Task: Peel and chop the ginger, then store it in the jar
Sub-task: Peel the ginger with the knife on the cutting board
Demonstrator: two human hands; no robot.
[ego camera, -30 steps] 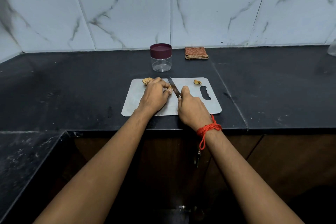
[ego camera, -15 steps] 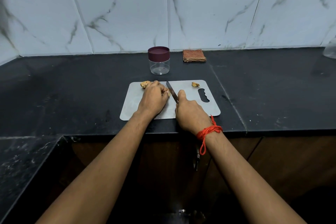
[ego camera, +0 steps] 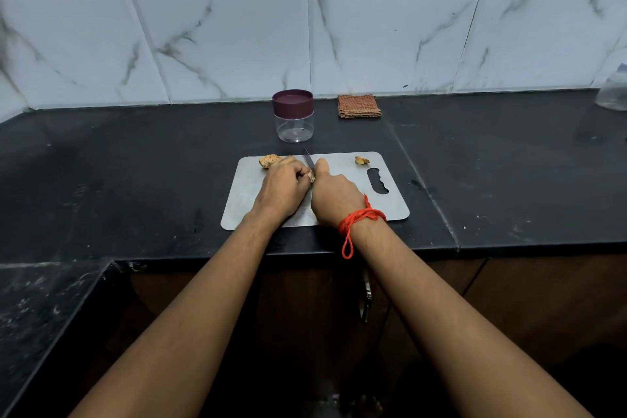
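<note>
Ginger [ego camera: 311, 176] sits pinched in my left grip [ego camera: 282, 187]; my right grip [ego camera: 334, 195] clasps the knife [ego camera: 308, 160], with the jar [ego camera: 294, 119] at twelve o'clock.

Both hands [ego camera: 307, 192] work knife [ego camera: 308, 159] and ginger [ego camera: 310, 176] on board [ego camera: 353, 194].

Your right hand [ego camera: 334, 195] covers the knife [ego camera: 308, 160] handle; only the blade tip shows, beyond your knuckles. Ginger piece [ego camera: 310, 176] under your left hand [ego camera: 283, 188]: a sliver visible, cut state unreadable. Ginger lump [ego camera: 268, 160], far left corner of the board [ego camera: 390, 210]: near side hidden by that hand. Clear vessel [ego camera: 614, 90], far right: cut by the frame edge, type not identifiable.
</note>
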